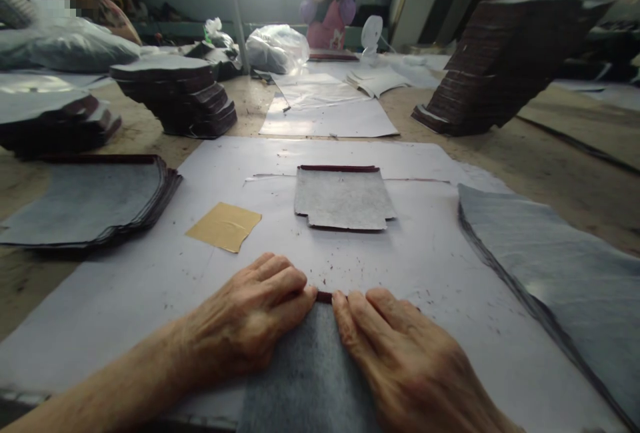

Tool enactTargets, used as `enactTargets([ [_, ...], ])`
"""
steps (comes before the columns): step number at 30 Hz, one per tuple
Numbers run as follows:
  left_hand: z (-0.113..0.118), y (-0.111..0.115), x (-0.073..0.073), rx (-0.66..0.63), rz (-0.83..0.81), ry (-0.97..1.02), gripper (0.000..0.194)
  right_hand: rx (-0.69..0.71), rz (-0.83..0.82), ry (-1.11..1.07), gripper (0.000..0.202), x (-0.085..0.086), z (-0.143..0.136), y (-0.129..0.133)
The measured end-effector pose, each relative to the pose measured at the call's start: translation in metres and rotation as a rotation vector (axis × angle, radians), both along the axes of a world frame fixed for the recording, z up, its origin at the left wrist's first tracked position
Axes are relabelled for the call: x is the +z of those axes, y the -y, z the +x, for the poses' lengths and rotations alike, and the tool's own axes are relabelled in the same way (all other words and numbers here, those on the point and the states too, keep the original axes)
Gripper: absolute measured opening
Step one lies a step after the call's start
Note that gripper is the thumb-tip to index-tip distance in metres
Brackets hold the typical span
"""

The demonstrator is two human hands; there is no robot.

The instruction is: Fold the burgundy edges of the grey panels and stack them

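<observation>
A grey-backed sheet piece [313, 366] lies in front of me, its far edge turned over into a narrow dark red strip. My left hand [255, 313] has its fingers curled, thumb and forefinger pressing the left part of that strip. On the right part of the same strip press the bunched fingertips of my right hand [395, 346]. A short stretch of the fold shows between the two hands; the rest is under the fingers. Farther off lies a smaller grey piece [343, 199] with notched near corners and a dark red folded far edge.
White paper [240, 159] covers the table, with a tan paper square [225, 226] on it. Stacks of grey-backed pieces stand at left [100, 199], right [560, 253], back left [175, 96] and back right [500, 66]. A person in a pink apron [330, 26] stands opposite; another is far left.
</observation>
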State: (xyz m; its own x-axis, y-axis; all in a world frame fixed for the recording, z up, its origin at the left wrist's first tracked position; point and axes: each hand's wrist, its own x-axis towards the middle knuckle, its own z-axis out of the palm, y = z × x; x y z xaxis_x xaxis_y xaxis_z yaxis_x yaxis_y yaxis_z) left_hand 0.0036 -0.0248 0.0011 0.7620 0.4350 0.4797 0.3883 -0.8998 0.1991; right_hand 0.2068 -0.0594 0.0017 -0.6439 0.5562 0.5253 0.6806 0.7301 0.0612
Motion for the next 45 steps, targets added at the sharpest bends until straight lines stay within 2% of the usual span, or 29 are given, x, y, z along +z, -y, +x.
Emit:
enactTargets([
  [5,0.000,0.000,0.000,-0.001,-0.029,0.001,0.026,0.030,0.095,-0.029,0.037,0.003,-0.014,-0.004],
  [9,-0.009,-0.003,0.001,-0.004,-0.085,-0.003,0.028,0.091,0.018,-0.027,0.036,-0.002,-0.015,-0.007],
  [16,-0.027,-0.004,-0.002,0.064,-0.071,0.071,0.035,0.139,-0.040,-0.051,0.034,-0.005,-0.006,-0.012],
  [22,-0.024,0.000,-0.003,0.090,-0.014,0.028,0.028,0.137,-0.117,-0.083,0.033,-0.005,-0.008,-0.016],
  [28,-0.022,0.001,-0.006,0.109,0.024,0.011,0.029,0.158,-0.154,0.061,0.036,0.005,-0.017,-0.022],
  [32,-0.024,-0.003,-0.001,0.118,0.000,0.024,0.033,0.245,-0.124,0.015,0.030,0.003,-0.024,-0.027],
  [35,-0.027,0.001,0.008,0.207,-0.028,0.096,0.040,0.315,-0.191,-0.055,0.029,-0.003,-0.023,-0.029],
  [37,-0.027,0.013,0.011,0.291,-0.031,0.136,0.040,0.338,-0.212,-0.096,0.028,-0.007,-0.021,-0.031],
  [39,-0.023,0.028,0.007,0.335,-0.024,0.158,0.034,0.347,-0.214,-0.129,0.031,-0.009,-0.019,-0.032],
  [42,-0.015,0.048,-0.010,0.380,0.069,0.184,0.028,0.321,-0.238,-0.112,0.039,-0.009,-0.020,-0.035],
  [45,-0.010,0.056,-0.024,0.421,0.198,0.178,0.029,0.271,-0.291,-0.075,0.041,-0.007,-0.022,-0.038],
])
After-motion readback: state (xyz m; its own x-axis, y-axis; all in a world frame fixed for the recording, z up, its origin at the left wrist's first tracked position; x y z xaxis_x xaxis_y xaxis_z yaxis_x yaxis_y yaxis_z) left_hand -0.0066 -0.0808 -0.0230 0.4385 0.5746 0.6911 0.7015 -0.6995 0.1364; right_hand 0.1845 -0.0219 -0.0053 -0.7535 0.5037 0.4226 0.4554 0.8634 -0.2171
